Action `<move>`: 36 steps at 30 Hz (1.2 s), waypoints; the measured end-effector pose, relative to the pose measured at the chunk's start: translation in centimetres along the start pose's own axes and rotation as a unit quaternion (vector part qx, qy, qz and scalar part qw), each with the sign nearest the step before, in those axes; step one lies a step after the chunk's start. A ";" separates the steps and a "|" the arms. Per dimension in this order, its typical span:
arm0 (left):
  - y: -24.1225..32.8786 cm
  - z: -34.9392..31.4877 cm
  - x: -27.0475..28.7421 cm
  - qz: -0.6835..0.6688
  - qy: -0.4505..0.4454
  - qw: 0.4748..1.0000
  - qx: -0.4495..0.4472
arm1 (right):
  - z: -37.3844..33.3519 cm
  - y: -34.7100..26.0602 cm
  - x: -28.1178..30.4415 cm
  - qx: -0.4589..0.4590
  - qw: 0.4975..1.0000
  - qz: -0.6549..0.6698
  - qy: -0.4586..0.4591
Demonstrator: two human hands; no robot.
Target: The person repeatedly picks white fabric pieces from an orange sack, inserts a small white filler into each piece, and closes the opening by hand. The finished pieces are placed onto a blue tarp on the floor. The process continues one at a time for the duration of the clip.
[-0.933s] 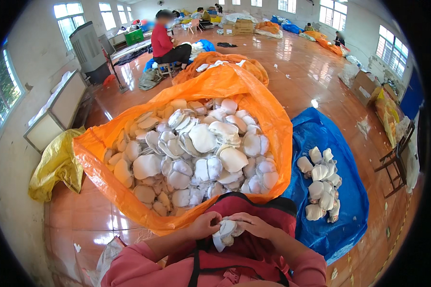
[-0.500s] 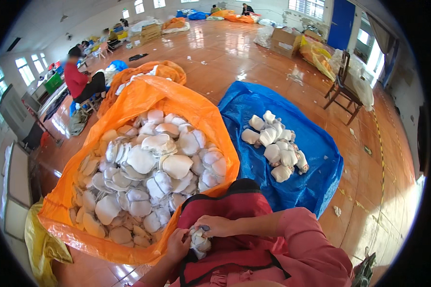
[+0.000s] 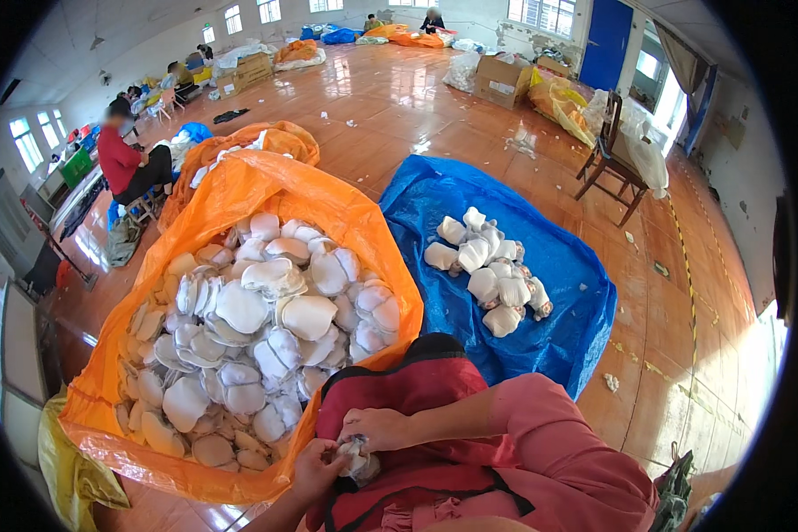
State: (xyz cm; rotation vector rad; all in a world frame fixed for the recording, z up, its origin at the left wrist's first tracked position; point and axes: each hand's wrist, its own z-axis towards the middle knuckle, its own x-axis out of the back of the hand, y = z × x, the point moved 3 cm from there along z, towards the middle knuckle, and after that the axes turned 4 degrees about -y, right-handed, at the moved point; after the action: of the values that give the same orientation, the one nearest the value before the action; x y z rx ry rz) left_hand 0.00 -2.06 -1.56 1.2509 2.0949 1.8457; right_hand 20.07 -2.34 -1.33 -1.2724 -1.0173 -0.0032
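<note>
Over my lap, a small white bundle of padded fabric pieces (image 3: 360,465) sits between my two hands. My left hand (image 3: 317,465) grips its left side, fingers closed. From above, my right hand (image 3: 375,429) pinches its top, where a greyish part shows. Much of the bundle is hidden by my fingers. To the left lies an open orange sack (image 3: 399,301), full of loose, rounded white pads (image 3: 239,306). On a blue plastic sheet (image 3: 559,319) to the right rests a pile of similar white bundles (image 3: 496,275).
A yellow sack (image 3: 71,461) lies at the lower left. Beyond the orange sack, a person in red (image 3: 120,160) sits on a stool. A wooden chair (image 3: 614,164) stands at the right, with cardboard boxes (image 3: 498,82) farther back on the tiled floor (image 3: 363,115).
The whole view has shifted slightly, so the sacks and floor appear farther left. Both hands stay on the bundle, which has turned a little, with my right fingers lower over its top.
</note>
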 end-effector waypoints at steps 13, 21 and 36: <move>2.7 0.9 -0.7 0.184 0.031 0.974 -0.132 | 0.8 0.0 0.4 -0.059 0.996 -0.021 -0.063; 1.4 1.0 -1.2 0.170 0.080 0.972 -0.140 | 1.0 1.5 -0.1 -0.016 0.993 0.065 -0.095; 3.4 1.5 0.0 0.221 0.000 0.950 -0.223 | 0.4 3.2 -0.2 0.005 0.988 0.129 -0.085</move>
State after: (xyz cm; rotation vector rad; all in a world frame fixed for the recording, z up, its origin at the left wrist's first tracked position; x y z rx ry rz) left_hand 2.54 -1.04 0.98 1.6679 1.3386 2.3087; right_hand 21.41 -0.98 -3.96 -1.4060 -0.9891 0.3139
